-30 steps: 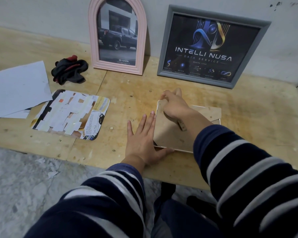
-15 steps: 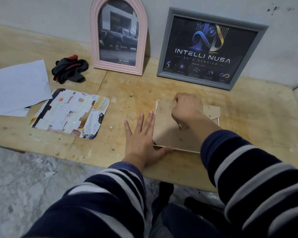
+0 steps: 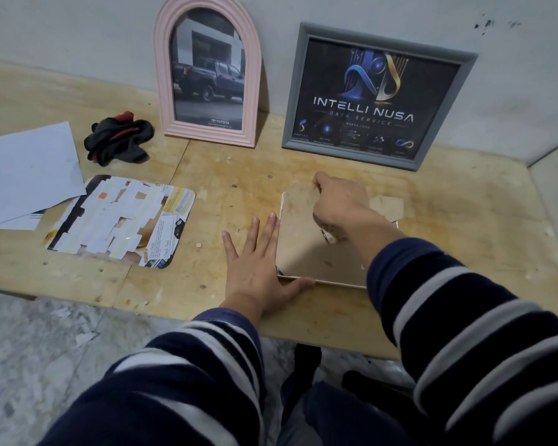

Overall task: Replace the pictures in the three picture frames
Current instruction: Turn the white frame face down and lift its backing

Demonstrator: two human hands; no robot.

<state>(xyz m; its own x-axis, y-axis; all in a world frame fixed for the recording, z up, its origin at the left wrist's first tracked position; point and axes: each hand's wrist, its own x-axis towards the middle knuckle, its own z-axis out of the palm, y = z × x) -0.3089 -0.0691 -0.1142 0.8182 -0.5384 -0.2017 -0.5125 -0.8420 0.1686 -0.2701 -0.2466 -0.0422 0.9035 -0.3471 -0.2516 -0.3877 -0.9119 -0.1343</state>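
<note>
1. The backing board (image 3: pixel 303 239) is pinched at its far corner by the right hand (image 3: pixel 339 204).
2. The face-down frame (image 3: pixel 322 282), near the counter's (image 3: pixel 464 220) front edge, is steadied by the spread left hand (image 3: pixel 258 265).
3. The board is judged light, stiff; the glass beneath is presumed fragile, so edges are best gripped.
4. New pictures are held in the pink frame (image 3: pixel 207 136) and grey frame (image 3: pixel 432 162) at the back edge.
</note>
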